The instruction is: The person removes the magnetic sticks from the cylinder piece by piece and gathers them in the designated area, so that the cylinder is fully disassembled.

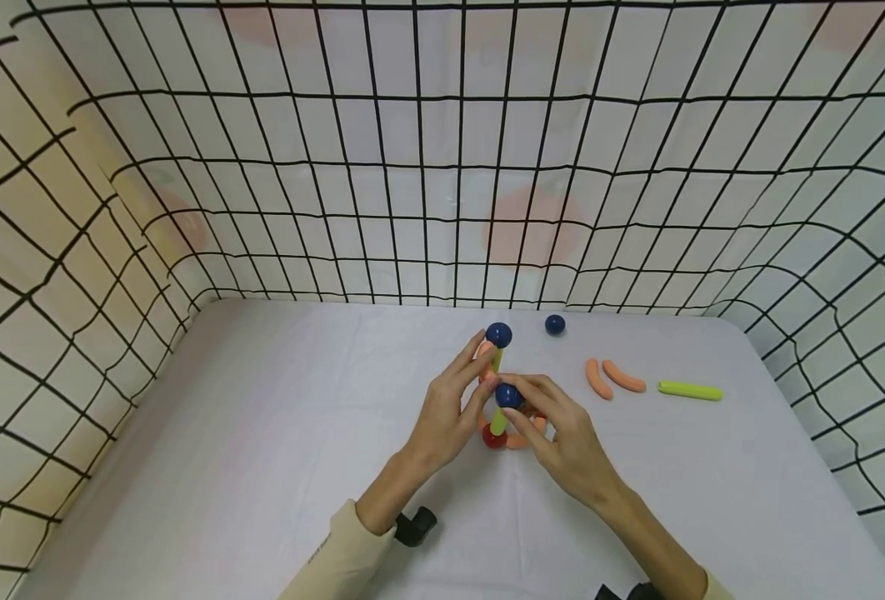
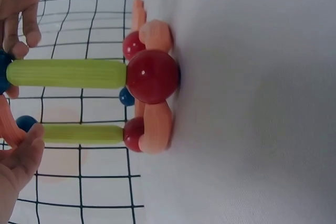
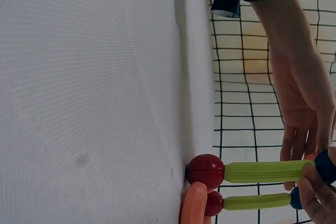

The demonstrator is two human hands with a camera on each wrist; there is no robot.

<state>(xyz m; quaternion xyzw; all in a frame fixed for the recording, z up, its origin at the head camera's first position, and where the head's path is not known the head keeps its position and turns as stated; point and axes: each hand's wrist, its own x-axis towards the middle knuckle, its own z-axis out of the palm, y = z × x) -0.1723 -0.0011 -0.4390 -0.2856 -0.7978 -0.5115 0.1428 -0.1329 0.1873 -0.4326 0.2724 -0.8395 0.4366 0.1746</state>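
A small frame of balls and sticks stands on the white table. At its base, red balls (image 2: pixel 153 76) join curved orange sticks (image 2: pixel 157 128). Two light-green sticks (image 2: pixel 68 73) rise from it, topped by a near blue ball (image 1: pixel 509 395) and a far blue ball (image 1: pixel 498 335). My left hand (image 1: pixel 439 417) pinches another curved orange stick (image 2: pixel 7 121) up at the level of the blue balls, its end right at the near one. With thumb and fingers, my right hand (image 1: pixel 568 437) grips the near blue ball, partly covering the base behind it.
Behind the frame lies a loose blue ball (image 1: pixel 555 325). To the right are two curved orange sticks, one left (image 1: pixel 598 379) and one right (image 1: pixel 624 377), then a straight green stick (image 1: pixel 690 391). Black wire mesh (image 1: pixel 457 168) borders the table's back and sides.
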